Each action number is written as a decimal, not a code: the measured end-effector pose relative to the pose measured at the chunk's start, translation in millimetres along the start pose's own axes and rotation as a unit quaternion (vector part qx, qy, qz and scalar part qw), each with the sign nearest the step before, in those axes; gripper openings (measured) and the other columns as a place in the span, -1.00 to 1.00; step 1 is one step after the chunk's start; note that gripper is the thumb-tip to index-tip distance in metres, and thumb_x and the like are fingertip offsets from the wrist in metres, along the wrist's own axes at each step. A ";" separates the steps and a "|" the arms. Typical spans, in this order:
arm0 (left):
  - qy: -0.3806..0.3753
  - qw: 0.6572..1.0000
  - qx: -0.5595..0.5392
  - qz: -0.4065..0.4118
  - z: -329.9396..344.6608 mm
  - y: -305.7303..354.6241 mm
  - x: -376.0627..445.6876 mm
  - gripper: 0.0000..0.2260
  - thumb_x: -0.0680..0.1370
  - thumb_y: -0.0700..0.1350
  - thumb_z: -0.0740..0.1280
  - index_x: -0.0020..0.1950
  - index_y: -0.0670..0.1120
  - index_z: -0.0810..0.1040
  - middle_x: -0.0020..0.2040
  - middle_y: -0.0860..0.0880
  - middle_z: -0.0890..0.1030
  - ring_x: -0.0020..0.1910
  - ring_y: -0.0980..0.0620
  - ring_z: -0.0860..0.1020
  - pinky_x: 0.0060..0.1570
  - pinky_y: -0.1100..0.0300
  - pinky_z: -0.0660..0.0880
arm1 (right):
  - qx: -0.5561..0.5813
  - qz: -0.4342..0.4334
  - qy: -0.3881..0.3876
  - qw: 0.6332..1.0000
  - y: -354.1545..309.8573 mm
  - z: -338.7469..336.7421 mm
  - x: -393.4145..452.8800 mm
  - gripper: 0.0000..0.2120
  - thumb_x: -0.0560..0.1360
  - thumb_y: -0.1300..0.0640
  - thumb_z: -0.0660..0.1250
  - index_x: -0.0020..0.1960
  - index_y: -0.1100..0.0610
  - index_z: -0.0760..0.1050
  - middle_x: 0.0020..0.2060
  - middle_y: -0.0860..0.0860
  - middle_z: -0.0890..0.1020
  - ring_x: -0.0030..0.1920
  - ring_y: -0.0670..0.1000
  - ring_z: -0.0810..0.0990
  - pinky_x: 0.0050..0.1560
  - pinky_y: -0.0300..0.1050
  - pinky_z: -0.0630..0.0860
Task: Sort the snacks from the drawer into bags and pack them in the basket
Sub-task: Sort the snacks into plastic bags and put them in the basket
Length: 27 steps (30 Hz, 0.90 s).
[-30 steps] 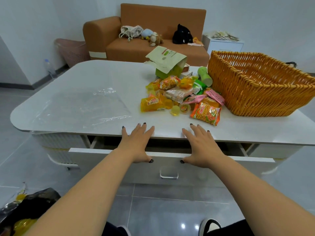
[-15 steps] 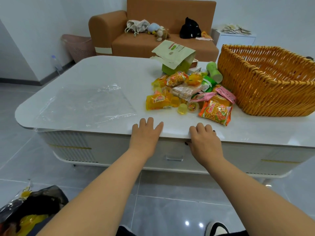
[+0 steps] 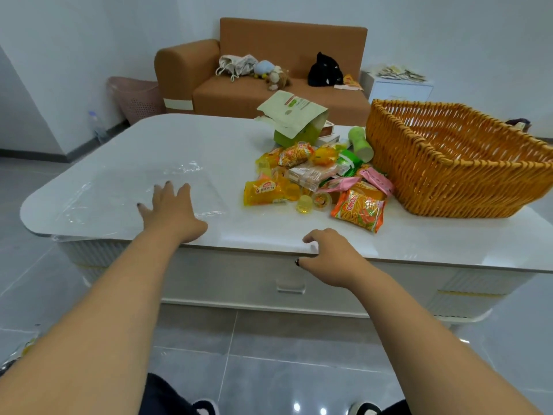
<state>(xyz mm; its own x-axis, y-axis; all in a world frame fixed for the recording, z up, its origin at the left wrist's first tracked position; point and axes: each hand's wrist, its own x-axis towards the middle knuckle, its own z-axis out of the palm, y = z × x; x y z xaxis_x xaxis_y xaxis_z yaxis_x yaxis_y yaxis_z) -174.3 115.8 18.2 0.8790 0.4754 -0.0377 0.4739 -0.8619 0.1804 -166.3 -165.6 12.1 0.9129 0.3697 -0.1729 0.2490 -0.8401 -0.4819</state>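
Note:
A pile of snack packets in orange, yellow, green and pink lies on the white table, left of a large wicker basket. Clear plastic bags lie flat on the table's left part. My left hand rests flat, fingers spread, on the near edge of the bags. My right hand hangs loosely curled over the table's front edge and holds nothing. The drawer below the tabletop is closed.
A green paper bag and a green bottle stand behind the snacks. An orange sofa with toys, a pink basket and a white cabinet are beyond the table. Grey tiled floor lies in front.
The drawer went from open to closed under both hands. My left hand then moved up and left onto the plastic bags; my right hand stayed at the table's front edge.

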 end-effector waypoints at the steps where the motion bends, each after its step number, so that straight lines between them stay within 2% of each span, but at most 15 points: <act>1: -0.034 0.999 0.021 -0.012 5.9 -5.0 1.1 -0.22 0.50 0.03 0.35 0.59 0.00 -0.02 0.61 -0.11 -0.08 0.58 -0.13 -0.13 0.45 -0.31 -0.05 | 0.005 -0.005 0.002 1.000 -4.4 -0.3 -1.1 -0.51 0.55 0.03 0.32 0.43 0.09 0.32 0.36 0.06 0.33 0.27 0.07 0.41 0.12 -0.17 0.34; 3: -0.062 0.998 0.018 -0.024 15.0 -14.9 1.6 -0.29 0.55 0.04 0.28 0.60 0.03 -0.03 0.61 -0.09 -0.03 0.58 -0.15 -0.03 0.43 -0.37 -0.06 | 0.002 -0.011 -0.002 1.000 -10.7 0.7 -2.4 -0.53 0.56 0.03 0.31 0.43 0.09 0.32 0.37 0.06 0.31 0.24 0.07 0.44 0.13 -0.15 0.36; 5: -0.042 0.999 -0.007 -0.015 16.0 -23.3 2.1 -0.48 0.62 -0.02 0.17 0.58 0.03 0.15 0.56 -0.11 0.21 0.49 -0.19 0.23 0.43 -0.27 0.08 | -0.004 -0.018 -0.013 1.000 -15.2 2.1 -4.2 -0.54 0.56 0.03 0.30 0.42 0.09 0.32 0.37 0.05 0.30 0.22 0.06 0.45 0.14 -0.14 0.37; 7: 0.025 0.999 -0.044 0.010 9.7 -28.6 2.5 -0.65 0.64 -0.13 0.10 0.40 -0.02 0.46 0.40 -0.14 0.46 0.31 -0.22 0.42 0.29 -0.07 0.34 | 0.000 -0.022 -0.016 1.000 -17.6 2.5 -6.8 -0.55 0.56 0.02 0.30 0.41 0.09 0.33 0.37 0.05 0.30 0.18 0.04 0.45 0.13 -0.15 0.37; 9: 0.111 0.988 -0.106 0.023 -3.9 -27.0 -0.2 -0.70 0.63 -0.18 0.12 0.23 -0.07 0.58 0.23 -0.16 0.58 0.17 -0.22 0.50 0.11 0.03 0.43 | 0.004 -0.025 -0.010 1.000 -19.1 0.9 -9.7 -0.56 0.57 0.02 0.29 0.41 0.08 0.33 0.38 0.04 0.30 0.14 0.02 0.45 0.13 -0.15 0.37; 12: 0.208 0.942 -0.255 0.061 -31.6 -13.0 -18.4 -0.74 0.63 -0.19 0.18 0.22 -0.11 0.60 0.20 -0.10 0.62 0.19 -0.13 0.54 0.14 0.16 0.41 | 0.004 -0.035 0.017 0.999 -22.0 -3.8 -13.7 -0.56 0.57 0.02 0.28 0.41 0.08 0.33 0.38 0.04 0.31 0.24 0.04 0.45 0.19 -0.14 0.36; 15: 0.247 0.874 -0.406 0.102 -49.6 7.8 -51.5 -0.79 0.63 -0.21 0.21 0.15 -0.06 0.60 0.12 -0.03 0.66 0.15 0.04 0.59 0.13 0.31 0.43 | 0.038 -0.041 0.054 0.997 -28.5 -6.9 -19.9 -0.56 0.57 0.00 0.28 0.41 0.07 0.34 0.38 0.02 0.34 0.23 0.03 0.46 0.17 -0.14 0.38; 18: 0.196 0.809 -0.538 0.134 -57.3 28.2 -85.2 -0.80 0.64 -0.24 0.19 0.09 -0.03 0.58 0.04 -0.02 0.69 0.08 0.11 0.65 0.15 0.21 0.53 | 0.129 -0.033 0.084 0.988 -32.5 -7.9 -27.1 -0.54 0.56 -0.08 0.27 0.40 0.05 0.34 0.37 -0.02 0.38 0.25 0.01 0.46 0.18 -0.08 0.44; 21: 0.073 0.704 -0.697 0.117 -62.2 38.5 -111.2 -0.77 0.67 -0.26 0.13 0.11 -0.06 0.56 0.04 -0.08 0.70 0.09 0.00 0.66 0.10 0.06 0.57 | 0.258 -0.001 0.105 0.960 -32.0 -12.7 -35.2 -0.48 0.55 -0.13 0.28 0.43 0.04 0.30 0.34 -0.04 0.42 0.25 0.00 0.46 0.17 -0.04 0.44; 23: 0.008 0.634 -0.767 0.097 -66.7 40.1 -117.7 -0.76 0.67 -0.28 0.11 0.12 -0.10 0.56 0.03 -0.10 0.71 0.08 -0.05 0.67 0.06 0.00 0.60 | 0.355 0.030 0.105 0.928 -30.1 -17.8 -39.6 -0.44 0.53 -0.16 0.29 0.44 0.02 0.27 0.30 -0.05 0.45 0.22 -0.01 0.47 0.16 -0.05 0.43; 24: -0.012 0.610 -0.787 0.093 -68.6 39.8 -118.0 -0.76 0.66 -0.28 0.11 0.12 -0.11 0.55 0.03 -0.09 0.71 0.07 -0.05 0.67 0.03 0.01 0.62 | 0.402 0.045 0.100 0.909 -29.2 -19.8 -41.2 -0.41 0.51 -0.17 0.30 0.45 0.02 0.26 0.28 -0.05 0.45 0.22 0.00 0.48 0.20 -0.02 0.43; 26: -0.041 0.578 -0.810 0.083 -70.3 37.2 -116.4 -0.75 0.66 -0.27 0.10 0.13 -0.11 0.55 0.03 -0.09 0.71 0.04 -0.03 0.68 -0.05 0.08 0.64 | 0.497 0.064 0.087 0.861 -26.5 -23.5 -43.8 -0.36 0.49 -0.16 0.33 0.47 0.04 0.24 0.28 -0.02 0.47 0.22 0.03 0.50 0.27 0.08 0.45; 27: -0.047 0.575 -0.814 0.067 -68.6 34.8 -114.1 -0.75 0.67 -0.26 0.09 0.13 -0.11 0.55 0.03 -0.08 0.71 0.02 -0.02 0.69 -0.09 0.11 0.65 | 0.545 0.065 0.081 0.832 -25.7 -25.4 -45.4 -0.35 0.48 -0.12 0.35 0.48 0.06 0.24 0.29 0.00 0.47 0.22 0.06 0.52 0.27 0.11 0.46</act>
<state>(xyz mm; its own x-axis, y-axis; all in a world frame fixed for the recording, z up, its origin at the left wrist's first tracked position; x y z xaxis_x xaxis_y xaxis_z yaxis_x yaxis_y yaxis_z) -261.7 43.7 96.2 0.9373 0.3456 0.0443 -0.2083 0.4540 0.8663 -205.9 -170.8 54.2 0.9628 0.1707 -0.2096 -0.2164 0.0223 -0.9760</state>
